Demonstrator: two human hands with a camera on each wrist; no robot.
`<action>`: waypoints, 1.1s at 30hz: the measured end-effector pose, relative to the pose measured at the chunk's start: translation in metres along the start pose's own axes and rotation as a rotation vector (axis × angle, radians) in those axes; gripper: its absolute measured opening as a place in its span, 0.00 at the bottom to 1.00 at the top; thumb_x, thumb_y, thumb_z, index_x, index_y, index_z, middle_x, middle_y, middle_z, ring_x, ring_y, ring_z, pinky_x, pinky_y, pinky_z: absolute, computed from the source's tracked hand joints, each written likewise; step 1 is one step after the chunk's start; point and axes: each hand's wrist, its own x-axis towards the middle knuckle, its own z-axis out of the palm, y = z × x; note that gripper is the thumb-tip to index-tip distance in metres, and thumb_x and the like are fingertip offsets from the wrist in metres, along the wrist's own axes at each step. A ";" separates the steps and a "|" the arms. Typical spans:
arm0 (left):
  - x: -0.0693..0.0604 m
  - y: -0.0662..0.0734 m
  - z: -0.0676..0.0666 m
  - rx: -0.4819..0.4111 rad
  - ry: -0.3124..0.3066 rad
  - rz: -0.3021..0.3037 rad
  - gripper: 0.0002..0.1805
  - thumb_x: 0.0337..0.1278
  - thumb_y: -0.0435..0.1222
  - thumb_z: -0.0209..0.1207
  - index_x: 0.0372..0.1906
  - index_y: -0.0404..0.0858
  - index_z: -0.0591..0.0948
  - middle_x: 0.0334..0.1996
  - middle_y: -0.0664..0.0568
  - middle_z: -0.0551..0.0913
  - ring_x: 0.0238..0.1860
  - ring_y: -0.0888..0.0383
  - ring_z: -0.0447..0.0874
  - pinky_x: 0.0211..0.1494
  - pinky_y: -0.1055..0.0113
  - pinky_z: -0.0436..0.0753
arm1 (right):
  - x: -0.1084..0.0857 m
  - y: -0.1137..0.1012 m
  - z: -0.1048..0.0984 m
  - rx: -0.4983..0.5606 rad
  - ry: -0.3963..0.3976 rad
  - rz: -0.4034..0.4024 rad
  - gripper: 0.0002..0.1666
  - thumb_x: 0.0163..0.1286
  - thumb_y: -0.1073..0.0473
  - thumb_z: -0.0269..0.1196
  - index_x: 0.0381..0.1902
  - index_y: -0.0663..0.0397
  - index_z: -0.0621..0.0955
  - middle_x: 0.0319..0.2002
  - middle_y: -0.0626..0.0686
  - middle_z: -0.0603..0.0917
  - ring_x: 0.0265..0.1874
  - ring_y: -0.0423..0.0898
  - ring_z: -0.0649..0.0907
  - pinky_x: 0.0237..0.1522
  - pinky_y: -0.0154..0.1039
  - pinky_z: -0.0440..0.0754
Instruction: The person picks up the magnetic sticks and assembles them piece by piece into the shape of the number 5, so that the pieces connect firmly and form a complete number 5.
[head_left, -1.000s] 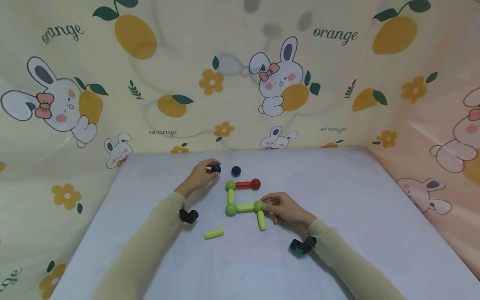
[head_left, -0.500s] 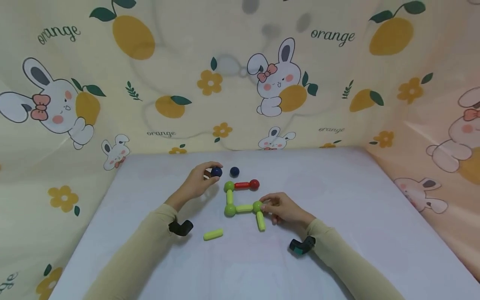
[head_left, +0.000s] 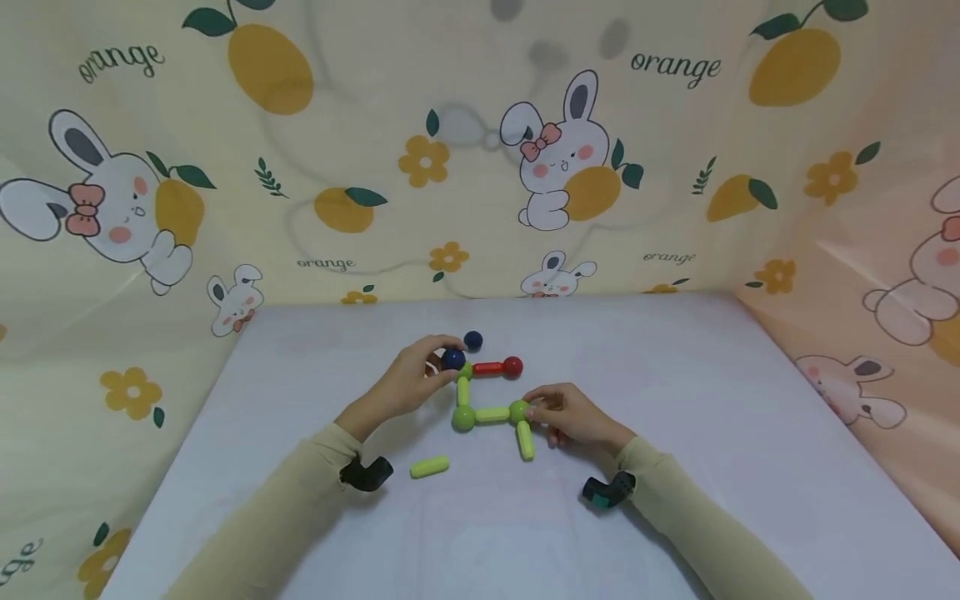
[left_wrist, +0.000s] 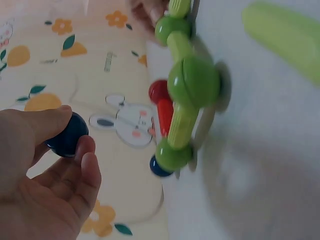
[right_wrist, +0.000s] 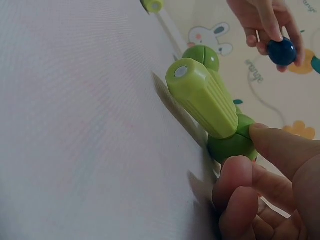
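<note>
Left hand [head_left: 408, 382]: pinches a blue ball [head_left: 453, 359] between thumb and fingertips, above the table and beyond the corner green ball [head_left: 463, 417], the landmark here. The fingertip hold probably serves to leave much of its surface bare.

Right hand [head_left: 573, 417]: pinches the end green ball [head_left: 518, 412], right of the corner green ball; likely a steadying grip, keeping the joined pieces from sliding.

Bottom rod [head_left: 492, 414], yellow-green: joins the corner green ball to the end green ball.

Front rod [head_left: 525, 442]: runs from the end green ball towards the person, right of the landmark. A silvery disc on its free end suggests a magnetic joint.

Side rod [head_left: 462, 392]: leads from the landmark to the far green ball [head_left: 467, 372], beyond it.

Red rod [head_left: 487, 367] and red ball [head_left: 513, 367]: branch rightward, beyond the landmark.

Second blue ball [head_left: 473, 340]: loose, farthest beyond the landmark.

Loose rod [head_left: 430, 467]: unattached, nearer the person than the landmark and to its left, perhaps a spare kept within reach.

Table [head_left: 675, 358]: white, beneath all.
</note>
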 end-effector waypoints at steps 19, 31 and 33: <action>-0.025 0.036 0.062 -0.059 -0.258 0.070 0.22 0.64 0.36 0.66 0.62 0.40 0.78 0.53 0.53 0.85 0.41 0.62 0.80 0.43 0.73 0.80 | -0.003 -0.004 0.001 -0.001 0.006 0.001 0.26 0.76 0.54 0.61 0.64 0.66 0.77 0.20 0.48 0.81 0.13 0.39 0.75 0.17 0.29 0.72; -0.032 0.040 0.094 -0.110 -0.261 0.066 0.20 0.54 0.34 0.73 0.51 0.38 0.82 0.46 0.50 0.85 0.33 0.68 0.78 0.38 0.78 0.79 | 0.000 0.004 -0.001 -0.004 0.003 -0.007 0.27 0.75 0.52 0.62 0.64 0.64 0.77 0.20 0.47 0.82 0.13 0.39 0.76 0.17 0.30 0.72; -0.033 0.040 0.096 -0.107 -0.274 0.062 0.20 0.53 0.35 0.73 0.51 0.39 0.83 0.44 0.52 0.84 0.33 0.68 0.78 0.38 0.78 0.79 | 0.000 0.005 -0.001 -0.003 -0.002 -0.006 0.27 0.75 0.52 0.61 0.64 0.63 0.77 0.20 0.46 0.82 0.13 0.38 0.76 0.17 0.30 0.72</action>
